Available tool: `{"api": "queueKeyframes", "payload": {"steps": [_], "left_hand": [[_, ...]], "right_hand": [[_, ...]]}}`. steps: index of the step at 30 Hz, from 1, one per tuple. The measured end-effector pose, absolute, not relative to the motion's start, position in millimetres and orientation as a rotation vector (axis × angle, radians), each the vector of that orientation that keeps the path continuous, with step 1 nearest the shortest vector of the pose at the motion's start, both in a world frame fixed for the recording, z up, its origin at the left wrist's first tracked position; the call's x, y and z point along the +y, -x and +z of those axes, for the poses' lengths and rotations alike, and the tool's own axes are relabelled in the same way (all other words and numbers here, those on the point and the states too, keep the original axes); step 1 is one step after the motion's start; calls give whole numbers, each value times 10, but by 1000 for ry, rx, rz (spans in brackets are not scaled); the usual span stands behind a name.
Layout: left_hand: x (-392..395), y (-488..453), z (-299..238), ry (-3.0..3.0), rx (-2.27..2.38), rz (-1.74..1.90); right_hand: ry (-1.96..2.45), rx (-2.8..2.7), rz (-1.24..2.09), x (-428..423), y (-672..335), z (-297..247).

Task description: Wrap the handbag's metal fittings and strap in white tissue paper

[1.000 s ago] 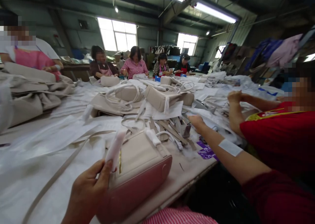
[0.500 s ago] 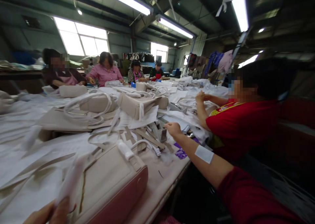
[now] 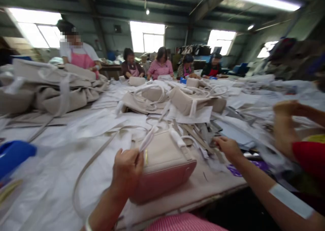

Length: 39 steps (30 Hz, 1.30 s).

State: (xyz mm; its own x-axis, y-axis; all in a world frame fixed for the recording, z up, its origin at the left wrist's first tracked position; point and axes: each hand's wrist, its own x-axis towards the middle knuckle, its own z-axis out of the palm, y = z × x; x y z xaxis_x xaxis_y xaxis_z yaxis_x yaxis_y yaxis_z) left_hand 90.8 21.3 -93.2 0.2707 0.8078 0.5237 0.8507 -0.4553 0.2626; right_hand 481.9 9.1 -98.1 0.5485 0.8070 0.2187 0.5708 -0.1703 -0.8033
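Note:
A beige handbag (image 3: 162,153) with a pinkish near side lies on the worktable in front of me. My left hand (image 3: 128,171) is closed at its left end, around a white-wrapped handle (image 3: 148,139). Another wrapped handle (image 3: 177,137) stands on the bag's far side. To the right, my right hand (image 3: 228,149) has its fingers pinched together beside a heap of beige and grey strips (image 3: 195,134). Whatever its fingertips hold, if anything, is too small and blurred to name. A long thin strap (image 3: 88,165) curves over white sheeting left of the bag.
More beige bags (image 3: 195,100) lie beyond mine, and a large pile (image 3: 58,92) stands at far left. A blue object (image 3: 16,156) is at the left edge. Purple patterned material (image 3: 250,167) lies near the table edge. A co-worker's forearm (image 3: 286,126) reaches in at right.
My view has swung left, bringing the bag pile and a standing co-worker into sight. My left hand, still at the wrapped handle, shows more fully. My right hand stays by the strips.

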Motion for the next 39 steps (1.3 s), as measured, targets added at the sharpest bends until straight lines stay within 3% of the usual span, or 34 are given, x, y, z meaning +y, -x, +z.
{"api": "queueKeyframes", "payload": {"steps": [6, 9, 19, 39], "left_hand": [[138, -1041, -818, 2350, -1735, -806], [92, -1060, -824, 2318, -1712, -848], [79, -1044, -998, 2245, -1649, -962], [112, -999, -1033, 2327, -1663, -987]], "right_hand": [[1335, -1536, 1002, 91, -3446, -346], [1209, -1739, 1152, 98, -2746, -218], [1651, -1557, 1070, 293, -2341, -529], [1560, -1741, 978, 190, -2453, -498]]}}
